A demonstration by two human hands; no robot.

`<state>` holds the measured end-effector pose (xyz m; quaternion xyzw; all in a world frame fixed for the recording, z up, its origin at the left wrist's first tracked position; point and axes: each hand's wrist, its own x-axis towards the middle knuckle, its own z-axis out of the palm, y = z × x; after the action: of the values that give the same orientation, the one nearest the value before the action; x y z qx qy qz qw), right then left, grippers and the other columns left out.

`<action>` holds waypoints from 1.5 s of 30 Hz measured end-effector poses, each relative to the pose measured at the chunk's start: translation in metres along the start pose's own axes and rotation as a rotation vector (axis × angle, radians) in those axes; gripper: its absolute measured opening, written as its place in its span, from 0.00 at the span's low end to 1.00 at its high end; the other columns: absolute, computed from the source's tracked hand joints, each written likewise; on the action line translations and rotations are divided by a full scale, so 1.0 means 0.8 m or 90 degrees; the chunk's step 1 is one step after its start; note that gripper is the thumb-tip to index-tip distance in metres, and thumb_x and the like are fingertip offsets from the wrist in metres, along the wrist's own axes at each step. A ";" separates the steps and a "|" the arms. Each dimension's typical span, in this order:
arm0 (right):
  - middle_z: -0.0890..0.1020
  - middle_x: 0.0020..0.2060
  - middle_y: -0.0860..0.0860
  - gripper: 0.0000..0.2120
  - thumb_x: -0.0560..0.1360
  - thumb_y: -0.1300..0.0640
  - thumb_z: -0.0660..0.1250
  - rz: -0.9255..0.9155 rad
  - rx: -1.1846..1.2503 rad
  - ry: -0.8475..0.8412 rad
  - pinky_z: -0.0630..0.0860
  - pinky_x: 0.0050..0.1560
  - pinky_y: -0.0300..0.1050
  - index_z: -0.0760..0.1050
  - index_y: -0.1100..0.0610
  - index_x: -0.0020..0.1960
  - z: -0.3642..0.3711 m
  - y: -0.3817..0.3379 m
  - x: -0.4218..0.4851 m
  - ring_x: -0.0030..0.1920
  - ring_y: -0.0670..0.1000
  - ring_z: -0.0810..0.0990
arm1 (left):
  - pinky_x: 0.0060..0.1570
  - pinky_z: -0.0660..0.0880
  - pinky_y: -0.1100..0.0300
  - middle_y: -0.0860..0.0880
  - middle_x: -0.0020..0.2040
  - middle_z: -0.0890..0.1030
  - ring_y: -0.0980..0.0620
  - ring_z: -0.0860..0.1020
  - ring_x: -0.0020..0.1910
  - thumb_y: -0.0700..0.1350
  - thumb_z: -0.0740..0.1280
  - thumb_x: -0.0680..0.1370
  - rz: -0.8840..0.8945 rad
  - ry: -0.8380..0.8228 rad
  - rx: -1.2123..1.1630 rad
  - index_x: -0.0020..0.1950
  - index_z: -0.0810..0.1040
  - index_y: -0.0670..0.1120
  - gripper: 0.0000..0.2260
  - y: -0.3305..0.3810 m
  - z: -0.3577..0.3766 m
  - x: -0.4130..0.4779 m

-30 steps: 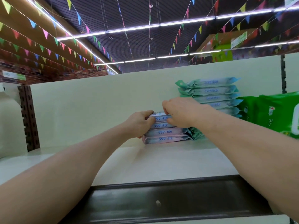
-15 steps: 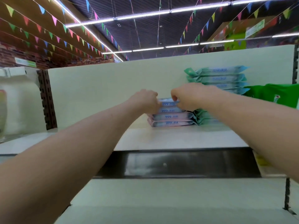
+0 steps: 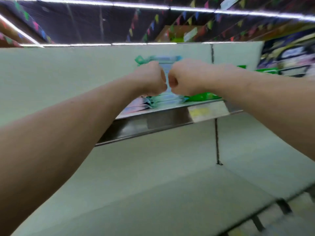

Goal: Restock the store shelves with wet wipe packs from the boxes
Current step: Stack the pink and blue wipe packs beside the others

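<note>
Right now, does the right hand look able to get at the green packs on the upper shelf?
Probably yes. The right hand is at the teal stack, and the green packs lie just beside that stack on the same shelf, with nothing visible between. The frame is blurred, though.

Left hand and right hand curled, side by side; blurred wipe packs behind them on shelf.

Bright strip lights above the shelf lit the scene evenly; motion blur smeared everything, and the shelf's dark lip glared.
</note>
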<state>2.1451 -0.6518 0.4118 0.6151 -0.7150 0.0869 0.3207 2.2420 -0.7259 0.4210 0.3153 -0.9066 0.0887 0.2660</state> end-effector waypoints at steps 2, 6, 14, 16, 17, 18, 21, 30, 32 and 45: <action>0.74 0.36 0.52 0.03 0.75 0.60 0.63 0.043 -0.012 0.005 0.69 0.42 0.44 0.74 0.54 0.43 -0.017 0.011 -0.025 0.42 0.58 0.75 | 0.45 0.75 0.56 0.44 0.46 0.82 0.45 0.78 0.40 0.41 0.64 0.77 0.043 0.016 -0.031 0.51 0.81 0.43 0.08 0.026 -0.001 -0.001; 0.72 0.31 0.52 0.05 0.74 0.61 0.63 0.142 -0.059 -0.046 0.68 0.39 0.44 0.71 0.57 0.39 -0.044 0.032 -0.090 0.38 0.58 0.73 | 0.45 0.76 0.55 0.41 0.49 0.83 0.44 0.79 0.40 0.40 0.65 0.77 0.148 0.011 -0.117 0.56 0.82 0.42 0.11 0.086 0.003 -0.017; 0.72 0.33 0.50 0.03 0.74 0.56 0.65 0.336 -0.153 -0.188 0.71 0.38 0.43 0.73 0.55 0.44 -0.075 0.065 -0.240 0.39 0.56 0.75 | 0.50 0.76 0.56 0.44 0.54 0.81 0.44 0.79 0.50 0.43 0.67 0.76 0.304 -0.054 -0.211 0.60 0.79 0.44 0.12 0.220 0.038 -0.069; 0.69 0.33 0.49 0.04 0.75 0.55 0.65 0.389 -0.162 -0.234 0.67 0.32 0.42 0.71 0.55 0.43 -0.085 0.074 -0.284 0.36 0.53 0.71 | 0.52 0.77 0.54 0.44 0.56 0.81 0.45 0.79 0.52 0.43 0.67 0.77 0.349 -0.089 -0.226 0.61 0.78 0.44 0.14 0.262 0.047 -0.087; 0.67 0.32 0.48 0.06 0.76 0.55 0.65 0.418 -0.165 -0.250 0.66 0.32 0.42 0.69 0.53 0.43 -0.090 0.077 -0.308 0.35 0.52 0.70 | 0.53 0.77 0.54 0.44 0.56 0.80 0.44 0.79 0.53 0.44 0.67 0.77 0.368 -0.102 -0.230 0.62 0.78 0.44 0.14 0.285 0.051 -0.097; 0.67 0.32 0.47 0.07 0.76 0.54 0.65 0.447 -0.165 -0.259 0.66 0.34 0.42 0.67 0.53 0.43 -0.096 0.081 -0.333 0.35 0.52 0.69 | 0.53 0.77 0.54 0.44 0.56 0.80 0.44 0.79 0.53 0.43 0.66 0.77 0.387 -0.116 -0.234 0.62 0.78 0.44 0.14 0.308 0.054 -0.108; 0.72 0.33 0.51 0.08 0.76 0.54 0.66 0.544 -0.157 -0.292 0.69 0.35 0.42 0.69 0.53 0.41 -0.109 0.096 -0.410 0.33 0.53 0.72 | 0.49 0.77 0.54 0.44 0.56 0.80 0.43 0.79 0.51 0.43 0.66 0.77 0.456 -0.160 -0.241 0.62 0.78 0.44 0.14 0.378 0.061 -0.146; 0.72 0.31 0.52 0.13 0.75 0.57 0.64 0.734 -0.174 -0.374 0.66 0.30 0.43 0.66 0.55 0.33 -0.156 0.149 -0.646 0.32 0.52 0.72 | 0.42 0.78 0.54 0.46 0.46 0.80 0.46 0.79 0.42 0.40 0.65 0.75 0.666 -0.257 -0.236 0.51 0.79 0.45 0.07 0.614 0.080 -0.286; 0.71 0.29 0.51 0.15 0.74 0.58 0.65 0.779 -0.176 -0.378 0.64 0.28 0.43 0.65 0.55 0.32 -0.166 0.158 -0.696 0.29 0.50 0.70 | 0.47 0.79 0.52 0.46 0.49 0.81 0.46 0.80 0.46 0.40 0.65 0.75 0.695 -0.278 -0.261 0.55 0.79 0.45 0.09 0.660 0.084 -0.318; 0.72 0.33 0.51 0.14 0.75 0.58 0.66 1.007 -0.109 -0.418 0.68 0.31 0.43 0.63 0.53 0.35 -0.169 0.187 -0.959 0.32 0.50 0.72 | 0.53 0.79 0.52 0.45 0.51 0.78 0.45 0.78 0.49 0.40 0.64 0.78 0.853 -0.431 -0.255 0.64 0.74 0.43 0.14 0.864 0.126 -0.495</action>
<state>2.0817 0.0841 0.1235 -0.0964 -0.9941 0.0483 -0.0117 2.0326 -0.0085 0.1275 -0.3440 -0.9345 -0.0358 -0.0839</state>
